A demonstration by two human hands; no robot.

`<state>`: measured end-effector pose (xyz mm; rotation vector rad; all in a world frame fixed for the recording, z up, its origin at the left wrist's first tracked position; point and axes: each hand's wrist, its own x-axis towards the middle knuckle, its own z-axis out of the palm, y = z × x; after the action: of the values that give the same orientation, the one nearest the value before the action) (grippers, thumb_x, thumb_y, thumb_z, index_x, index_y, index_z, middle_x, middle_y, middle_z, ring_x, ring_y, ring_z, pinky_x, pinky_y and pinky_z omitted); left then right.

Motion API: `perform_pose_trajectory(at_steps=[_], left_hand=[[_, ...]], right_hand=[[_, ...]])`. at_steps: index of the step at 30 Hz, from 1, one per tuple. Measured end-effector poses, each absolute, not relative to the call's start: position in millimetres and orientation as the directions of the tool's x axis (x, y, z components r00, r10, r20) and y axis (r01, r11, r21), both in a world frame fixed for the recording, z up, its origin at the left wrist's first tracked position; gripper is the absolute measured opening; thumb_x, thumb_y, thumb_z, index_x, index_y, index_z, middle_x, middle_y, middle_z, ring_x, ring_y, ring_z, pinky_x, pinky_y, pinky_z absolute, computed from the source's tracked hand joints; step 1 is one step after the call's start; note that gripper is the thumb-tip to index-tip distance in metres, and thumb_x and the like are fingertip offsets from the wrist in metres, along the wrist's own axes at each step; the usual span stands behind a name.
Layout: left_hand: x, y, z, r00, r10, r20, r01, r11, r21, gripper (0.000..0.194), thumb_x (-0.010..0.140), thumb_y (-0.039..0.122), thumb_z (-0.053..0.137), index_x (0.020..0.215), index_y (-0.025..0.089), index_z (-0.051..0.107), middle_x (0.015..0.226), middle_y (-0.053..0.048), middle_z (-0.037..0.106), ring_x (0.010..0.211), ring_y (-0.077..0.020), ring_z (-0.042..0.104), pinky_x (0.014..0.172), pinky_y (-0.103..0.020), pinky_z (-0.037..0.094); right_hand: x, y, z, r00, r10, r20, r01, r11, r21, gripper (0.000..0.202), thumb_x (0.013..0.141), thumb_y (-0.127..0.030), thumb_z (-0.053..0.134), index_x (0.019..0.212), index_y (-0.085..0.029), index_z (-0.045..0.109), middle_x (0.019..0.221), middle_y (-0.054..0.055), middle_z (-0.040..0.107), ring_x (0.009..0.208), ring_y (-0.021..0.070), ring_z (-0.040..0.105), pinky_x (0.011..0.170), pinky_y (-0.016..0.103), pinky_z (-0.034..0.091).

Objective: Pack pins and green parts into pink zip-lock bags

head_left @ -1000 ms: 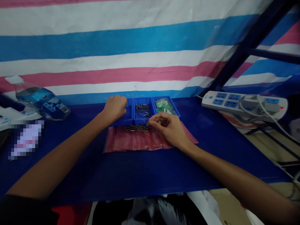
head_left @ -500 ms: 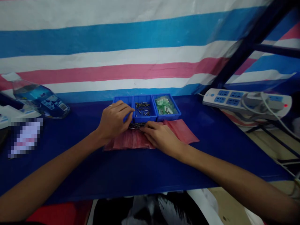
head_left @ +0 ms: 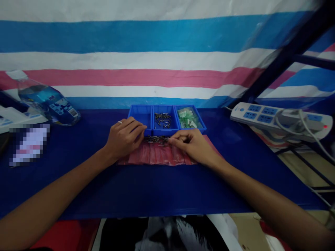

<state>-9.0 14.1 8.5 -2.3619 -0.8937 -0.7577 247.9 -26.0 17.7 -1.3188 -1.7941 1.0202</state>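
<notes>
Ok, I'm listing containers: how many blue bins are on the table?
3, side by side: a left bin beyond the left hand, a middle bin holding metal pieces, and a right bin holding green plastic.

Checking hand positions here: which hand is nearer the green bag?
Right: the right hand is just on the near side of the green bag; the left hand is farther away, off to its left.

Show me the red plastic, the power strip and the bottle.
Red plastic (head_left: 159, 156): head view, middle of its near part.
Power strip (head_left: 265, 118): head view, a blue socket panel.
Bottle (head_left: 53, 101): head view, its blue side.
</notes>
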Motion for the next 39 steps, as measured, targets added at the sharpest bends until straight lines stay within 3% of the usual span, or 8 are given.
perform_pose_trajectory(at_steps=[2, 4, 8, 12, 17, 29, 33, 39], left_hand=[[-9.1, 14.1, 7.3, 0.636, 0.424, 0.645, 0.706, -0.657, -0.264, 0.015, 0.090, 0.019, 0.057, 0.099, 0.020, 0.068, 0.096, -0.003, 0.073, 0.089, -0.0194, 0.064, 0.074, -0.034, 0.049], [-8.7, 13.8, 5.9, 0.641, 0.415, 0.645, 0.702, -0.656, -0.276, 0.015, 0.090, 0.019, 0.057, 0.099, 0.020, 0.068, 0.096, -0.003, 0.073, 0.088, -0.0191, 0.064, 0.073, -0.034, 0.049], [-7.3, 12.9, 4.4, 0.655, 0.397, 0.643, 0.690, -0.660, -0.296, 0.015, 0.090, 0.018, 0.057, 0.100, 0.021, 0.068, 0.095, -0.002, 0.074, 0.086, -0.0185, 0.064, 0.072, -0.033, 0.048], [-5.9, 12.4, 4.6, 0.657, 0.398, 0.640, 0.688, -0.663, -0.294, 0.015, 0.091, 0.018, 0.056, 0.100, 0.020, 0.068, 0.095, -0.003, 0.073, 0.086, -0.0183, 0.064, 0.072, -0.032, 0.048], [-4.9, 12.6, 4.7, 0.662, 0.380, 0.646, 0.677, -0.673, -0.297, 0.012, 0.091, 0.019, 0.057, 0.098, 0.019, 0.067, 0.093, -0.002, 0.072, 0.084, -0.0180, 0.063, 0.071, -0.032, 0.047], [-4.1, 5.8, 13.8, 0.661, 0.424, 0.619, 0.688, -0.673, -0.273, 0.015, 0.092, 0.019, 0.055, 0.100, 0.019, 0.067, 0.095, -0.003, 0.072, 0.087, -0.0187, 0.064, 0.073, -0.032, 0.050], [-3.6, 4.3, 16.3, 0.655, 0.418, 0.630, 0.684, -0.682, -0.258, 0.015, 0.092, 0.019, 0.055, 0.100, 0.019, 0.067, 0.094, -0.003, 0.072, 0.086, -0.0178, 0.064, 0.073, -0.032, 0.050], [-5.5, 4.1, 15.2, 0.673, 0.404, 0.619, 0.673, -0.681, -0.287, 0.014, 0.093, 0.020, 0.055, 0.099, 0.018, 0.067, 0.093, -0.002, 0.072, 0.085, -0.0174, 0.064, 0.071, -0.031, 0.049]], right_hand=[[247.6, -25.6, 21.1, -0.179, 0.978, 0.103, 0.333, 0.159, -0.930, 0.022, 0.086, -0.038, 0.066, 0.086, -0.017, 0.073, 0.054, -0.003, 0.060, 0.043, 0.0070, 0.041, 0.044, 0.024, 0.031], [247.0, -25.8, 22.1, -0.161, 0.978, 0.130, 0.204, 0.162, -0.965, 0.030, 0.087, -0.033, 0.064, 0.113, -0.020, 0.070, 0.086, 0.004, 0.074, 0.055, 0.0103, 0.057, 0.049, 0.026, 0.043], [246.1, -28.3, 14.9, -0.235, 0.932, 0.276, 0.242, 0.331, -0.912, 0.057, 0.091, -0.022, 0.057, 0.146, -0.027, 0.046, 0.131, 0.009, 0.064, 0.087, 0.0167, 0.069, 0.078, 0.035, 0.057], [243.6, -32.3, 2.6, -0.446, 0.765, 0.464, 0.478, 0.642, -0.599, 0.036, 0.096, -0.017, 0.050, 0.128, -0.023, 0.063, 0.123, 0.007, 0.067, 0.103, 0.0183, 0.065, 0.094, 0.037, 0.052], [243.3, -30.7, -3.1, -0.723, 0.630, 0.284, 0.575, 0.776, -0.259, 0.029, 0.099, -0.018, 0.046, 0.115, -0.014, 0.070, 0.104, 0.011, 0.068, 0.093, 0.0216, 0.063, 0.080, 0.036, 0.054], [238.2, -33.2, 0.9, -0.703, 0.675, 0.225, 0.677, 0.732, -0.082, 0.028, 0.095, -0.012, 0.052, 0.119, -0.014, 0.066, 0.104, 0.012, 0.066, 0.098, 0.0253, 0.060, 0.083, 0.040, 0.052], [234.4, -33.7, -1.9, -0.613, 0.742, 0.270, 0.722, 0.665, -0.189, 0.036, 0.095, -0.009, 0.047, 0.128, -0.013, 0.061, 0.105, 0.012, 0.065, 0.091, 0.0230, 0.062, 0.080, 0.039, 0.053], [242.3, -30.9, 5.3, -0.411, 0.855, 0.316, 0.514, 0.504, -0.694, 0.031, 0.082, -0.007, 0.057, 0.108, -0.019, 0.069, 0.095, 0.005, 0.068, 0.078, 0.0147, 0.064, 0.074, 0.031, 0.054]])
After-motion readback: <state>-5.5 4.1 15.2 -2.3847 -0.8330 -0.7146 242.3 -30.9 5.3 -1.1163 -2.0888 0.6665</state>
